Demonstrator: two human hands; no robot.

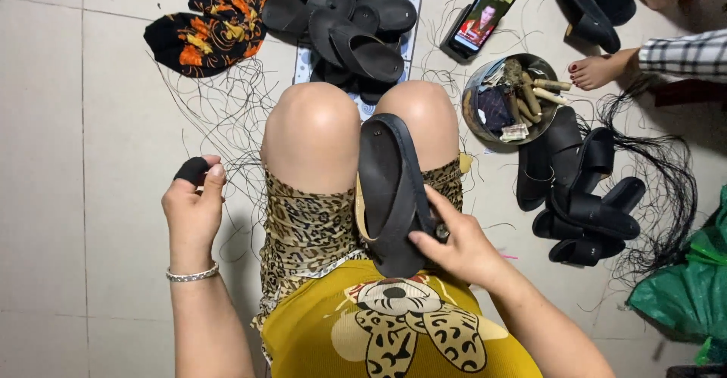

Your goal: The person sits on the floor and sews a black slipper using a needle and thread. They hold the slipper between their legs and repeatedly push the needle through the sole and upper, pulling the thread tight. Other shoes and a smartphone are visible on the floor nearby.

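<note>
1. The right hand (pixel 462 245) grasps the black sandal (pixel 390 196) at its near end, fingers curled over the edge beside a small metal fitting. The sandal lies lengthwise on the person's lap, its toe end reaching away from that hand up onto the knees.
2. The left hand (pixel 195 204) is raised off to the side, well apart from the sandal. Its fingers are pinched together, and a black finger guard (pixel 191 170) covers the forefinger tip. Whether a thread runs from this pinch I cannot tell.
3. To do this well, I judge that the right hand should keep the sandal pressed firm against the thigh so it does not twist while the left hand pulls outward.
4. A pull in line with the hole, not across it, would likely spare the strap edge.
5. Loose black threads (pixel 227 113) lie on the floor beyond the left hand; keeping the working strand clear of them should prevent tangles.
6. Beyond the right hand sits a round metal bowl (pixel 473 94) of tools, and to its outer side a heap of black sandals (pixel 583 196).
</note>
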